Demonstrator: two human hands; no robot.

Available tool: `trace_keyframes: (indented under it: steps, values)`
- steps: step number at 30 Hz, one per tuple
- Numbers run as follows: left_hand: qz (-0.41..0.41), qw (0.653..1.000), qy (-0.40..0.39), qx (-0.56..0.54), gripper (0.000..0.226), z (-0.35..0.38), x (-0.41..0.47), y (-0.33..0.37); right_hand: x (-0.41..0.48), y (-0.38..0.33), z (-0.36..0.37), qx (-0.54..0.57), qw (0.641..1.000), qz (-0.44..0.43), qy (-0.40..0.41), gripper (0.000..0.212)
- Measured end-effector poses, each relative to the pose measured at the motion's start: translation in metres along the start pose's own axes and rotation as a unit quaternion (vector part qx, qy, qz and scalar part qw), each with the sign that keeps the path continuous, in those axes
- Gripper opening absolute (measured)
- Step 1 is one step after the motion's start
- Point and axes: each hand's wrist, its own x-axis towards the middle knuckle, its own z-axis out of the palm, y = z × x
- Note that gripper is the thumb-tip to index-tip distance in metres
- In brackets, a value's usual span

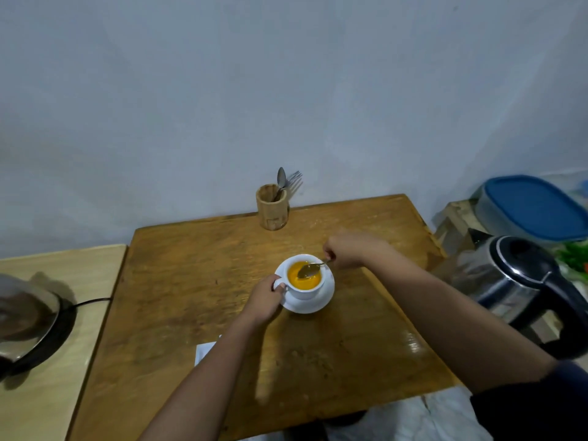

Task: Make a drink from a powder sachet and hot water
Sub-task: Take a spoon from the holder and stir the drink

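Observation:
A white cup [307, 289] full of orange drink [302, 280] stands on a white saucer [319, 302] on the wooden table [197, 281]. My left hand [265, 297] grips the cup's handle. My right hand [345, 249] holds a metal spoon [310, 269] by its stem, with the bowl of the spoon just over the drink's surface. A white sachet [203, 351] lies on the table, partly hidden under my left forearm.
A wooden holder [272, 211] with a spoon and forks stands at the table's far edge by the wall. An electric kettle [521, 281] sits off the right side, near a blue-lidded container [534, 208]. A kettle base with cord [41, 332] rests on the lighter table at left.

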Motion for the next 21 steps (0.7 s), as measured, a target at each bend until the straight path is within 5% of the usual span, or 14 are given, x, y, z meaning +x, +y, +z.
trace_keyframes:
  steps: [6, 13, 21]
  values:
    - [0.001, 1.000, -0.004, 0.002, 0.026, -0.001, 0.000, -0.002, 0.009, -0.003, 0.010, 0.062, 0.993, -0.018, 0.100, 0.014]
    - [-0.007, 1.000, 0.004, -0.009, 0.024, 0.001, 0.000, 0.000, 0.012, -0.009, 0.013, 0.271, 0.952, -0.034, 0.141, 0.012]
    - [-0.011, 1.000, 0.003, -0.010, 0.027, 0.002, 0.000, 0.000, 0.013, -0.016, 0.017, 0.184, 0.973, -0.106, 0.094, 0.017]
